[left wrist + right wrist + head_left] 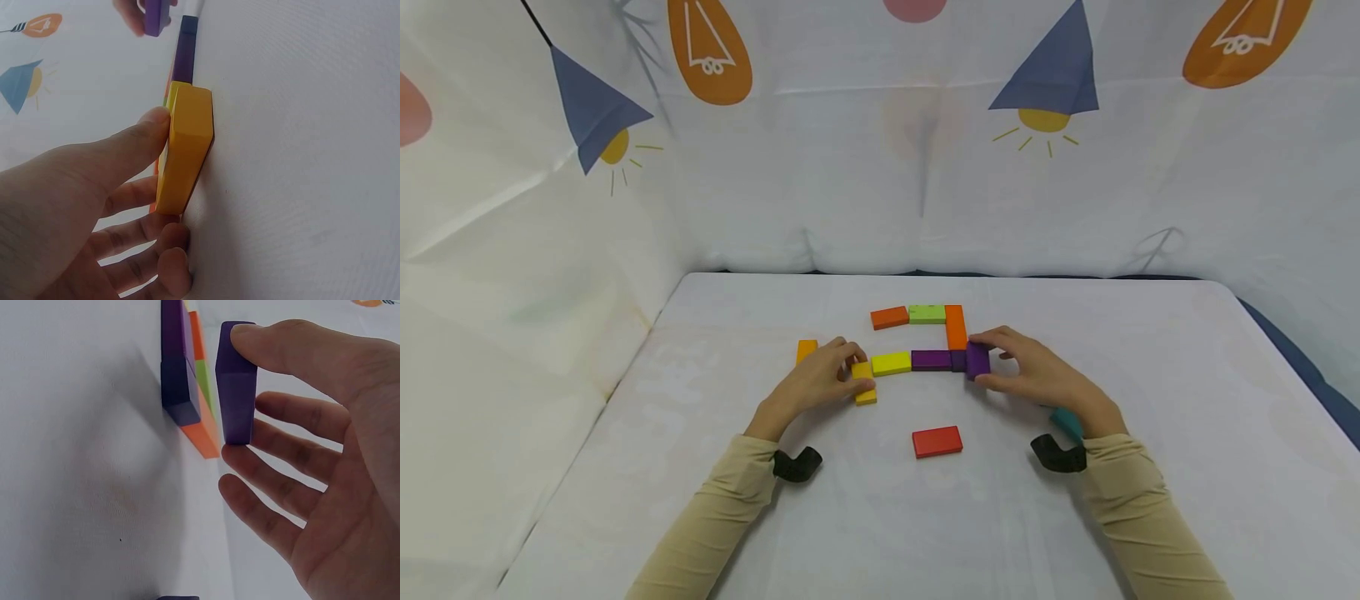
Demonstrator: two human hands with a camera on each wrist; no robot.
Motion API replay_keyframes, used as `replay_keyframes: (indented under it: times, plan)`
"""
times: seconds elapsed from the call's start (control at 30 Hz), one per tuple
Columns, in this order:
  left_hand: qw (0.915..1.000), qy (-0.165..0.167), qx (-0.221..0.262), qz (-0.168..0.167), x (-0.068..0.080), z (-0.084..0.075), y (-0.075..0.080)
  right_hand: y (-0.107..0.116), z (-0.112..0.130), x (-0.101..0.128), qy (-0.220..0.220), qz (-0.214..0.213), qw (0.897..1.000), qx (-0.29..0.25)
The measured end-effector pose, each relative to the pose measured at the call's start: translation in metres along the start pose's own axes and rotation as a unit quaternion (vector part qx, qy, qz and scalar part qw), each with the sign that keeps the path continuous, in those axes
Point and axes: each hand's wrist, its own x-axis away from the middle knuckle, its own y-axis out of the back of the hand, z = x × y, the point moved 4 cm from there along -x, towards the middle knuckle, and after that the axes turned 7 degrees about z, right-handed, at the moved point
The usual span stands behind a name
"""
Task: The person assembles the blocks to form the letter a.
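Observation:
My left hand (pixel 844 372) pinches a yellow block (pixel 865 382) between thumb and fingers at the left end of a row of flat blocks. In the left wrist view the yellow block (pixel 187 147) is tipped on its edge against the cloth, in my left hand (pixel 164 181). My right hand (pixel 1000 363) pinches a purple block (pixel 977 361) at the row's right end. In the right wrist view the purple block (pixel 236 406) hangs just off the cloth in my right hand (pixel 242 394), beside a dark purple block (pixel 178 394).
On the white-clothed table (pixel 1150 375) lie a yellow block (pixel 891 363), a purple block (pixel 932 360), an upright orange block (pixel 955 327), a green block (pixel 927 314) and an orange-red block (pixel 890 317). A red block (pixel 937 442) lies nearer me, an orange one (pixel 807 350) at the left.

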Motion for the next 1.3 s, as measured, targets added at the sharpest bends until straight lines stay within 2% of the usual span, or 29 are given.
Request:
replay_keyframes:
  times: [0.47, 0.87, 1.3]
  plan:
    - [1.0, 0.003, -0.003, 0.005, -0.002, 0.001, 0.0, -0.008, 0.016, -0.005, 0.034, 0.0, 0.999, 0.001]
    - [1.0, 0.005, -0.002, 0.002, -0.002, 0.002, 0.0, -0.017, 0.026, -0.007, 0.017, 0.012, 1.0, 0.002]
    - [1.0, 0.009, -0.004, 0.003, -0.001, 0.0, 0.001, -0.032, 0.048, -0.012, 0.015, 0.04, 0.999, 0.034]
